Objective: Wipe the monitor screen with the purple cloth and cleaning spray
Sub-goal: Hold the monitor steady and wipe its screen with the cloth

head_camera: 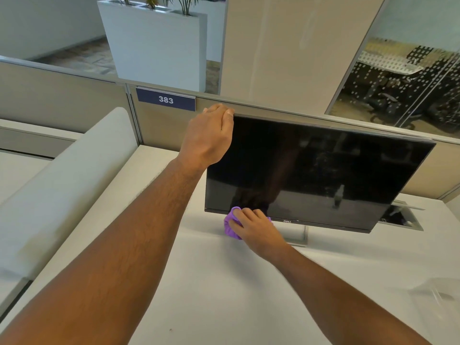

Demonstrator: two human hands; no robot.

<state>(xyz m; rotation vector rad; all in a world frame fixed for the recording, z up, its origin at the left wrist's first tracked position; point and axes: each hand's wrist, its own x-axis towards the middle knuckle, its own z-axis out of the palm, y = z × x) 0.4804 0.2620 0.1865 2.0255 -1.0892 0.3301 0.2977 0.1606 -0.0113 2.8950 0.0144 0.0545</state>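
Hands work a dark monitor (323, 170) on our white desk (224, 282). Our left hand (207, 135) grips the screen's upper-left corner, at about 11 o'clock on the panel, fingers curled together over the top edge and thumb side against the bezel. Our right hand (254, 226) presses the purple cloth (230, 225) against the bottom bezel at about 7 o'clock on the panel, fingers bunched and clamped on the crumpled fabric, which bulges out to the left of the knuckles. The screen is off and tilts back, mirroring our arm and a small bottle shape. Its silver stand (297, 235) meets the desk just right of the cloth. At 12 o'clock, a partition (161, 125) behind the monitor carries a blue sign (165, 99) reading 383; a white planter (159, 43) stands beyond it. At 4 o'clock on the desk lies something clear and blurred (433, 290); we cannot tell what it is.
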